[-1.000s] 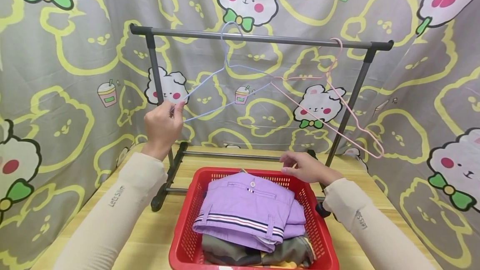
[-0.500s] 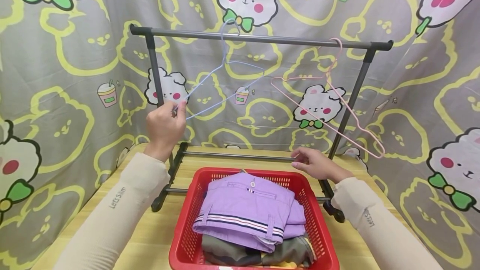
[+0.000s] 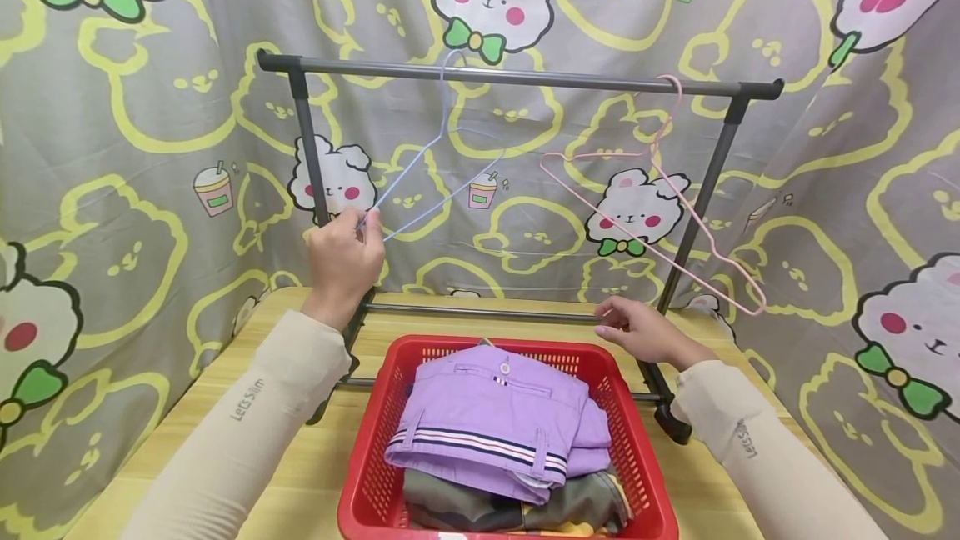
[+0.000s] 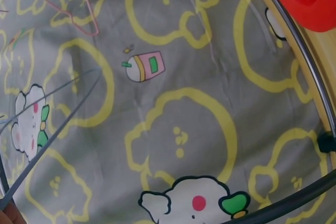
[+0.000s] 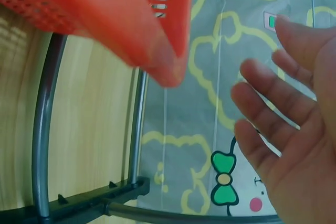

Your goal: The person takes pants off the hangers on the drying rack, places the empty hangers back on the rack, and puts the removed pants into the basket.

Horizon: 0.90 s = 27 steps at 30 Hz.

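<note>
A light blue wire hanger (image 3: 407, 172) has its hook at the rack's top bar (image 3: 555, 77). My left hand (image 3: 345, 261) grips the hanger's left corner. In the left wrist view, the far part of that hanger (image 4: 47, 145) slants across, with only a bit of finger showing at the lower left. My right hand (image 3: 637, 330) hovers behind the red basket's back right corner, holding nothing. Its loosely bent, spread fingers show in the right wrist view. Folded purple trousers (image 3: 487, 407) with a striped waistband lie in the basket (image 3: 369, 423) over a camouflage garment (image 3: 457, 502).
A pink hanger (image 3: 673, 111) hangs near the bar's right end. The dark metal rack, with its right post (image 3: 705, 182), stands on a wooden table (image 3: 247, 407) behind the basket. Patterned curtains (image 3: 112, 273) enclose the back and both sides.
My left hand has moved slightly right and down, turning the blue hanger so it looks narrower and parts from the pink one. My right hand has shifted to the right.
</note>
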### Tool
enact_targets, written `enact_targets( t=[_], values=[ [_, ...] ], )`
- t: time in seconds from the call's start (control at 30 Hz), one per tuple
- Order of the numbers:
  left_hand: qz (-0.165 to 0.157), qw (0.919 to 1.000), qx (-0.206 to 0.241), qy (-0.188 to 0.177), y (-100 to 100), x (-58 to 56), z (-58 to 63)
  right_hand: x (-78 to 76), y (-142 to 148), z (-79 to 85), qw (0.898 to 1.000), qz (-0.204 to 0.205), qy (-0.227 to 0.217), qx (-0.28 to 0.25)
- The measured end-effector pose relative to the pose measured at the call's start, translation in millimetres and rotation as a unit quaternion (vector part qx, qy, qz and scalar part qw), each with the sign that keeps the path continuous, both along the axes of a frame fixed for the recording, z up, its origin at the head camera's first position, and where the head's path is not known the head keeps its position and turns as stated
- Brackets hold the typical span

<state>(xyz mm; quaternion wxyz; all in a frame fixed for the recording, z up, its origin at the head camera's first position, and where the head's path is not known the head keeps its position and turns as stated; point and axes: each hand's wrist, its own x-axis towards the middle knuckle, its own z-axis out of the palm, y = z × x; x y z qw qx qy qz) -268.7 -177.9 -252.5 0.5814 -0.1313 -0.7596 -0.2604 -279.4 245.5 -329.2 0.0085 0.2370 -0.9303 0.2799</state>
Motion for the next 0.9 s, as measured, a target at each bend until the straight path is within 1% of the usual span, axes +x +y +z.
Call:
enact_targets(
  t=[0.13, 0.23, 0.33, 0.47, 0.6, 0.8, 0.9],
  values=[
    [-0.005, 1.0, 0.003, -0.004, 2.8, 0.0, -2.4, -2.8, 8.2, -3.1, 0.998, -0.045, 0.039, -0.004],
    [-0.014, 0.9998, 0.008, -0.013, 5.3, 0.3, -3.4, -5.1, 17.2, -5.5, 0.994, -0.086, 0.067, -0.011],
    [-0.019, 0.9995, 0.016, -0.021, 7.4, 0.9, -4.3, -7.2, 25.7, -7.3, 0.988, -0.133, 0.08, -0.025],
    [-0.016, 0.9994, 0.019, -0.024, 8.8, 0.2, -6.0, -7.6, 34.6, -8.3, 0.978, -0.184, 0.088, -0.044],
    [-0.014, 0.9993, 0.023, -0.026, 11.2, -0.3, -8.2, -5.7, 40.7, -9.2, 0.973, -0.206, 0.097, -0.044],
    [-0.023, 0.9982, 0.036, -0.041, 16.2, 2.1, -11.2, -4.4, 44.4, -11.5, 0.971, -0.21, 0.102, -0.047],
    [-0.024, 0.9977, 0.041, -0.048, 19.4, 2.9, -14.5, -3.7, 45.4, -12.5, 0.97, -0.214, 0.101, -0.05]
  ],
)
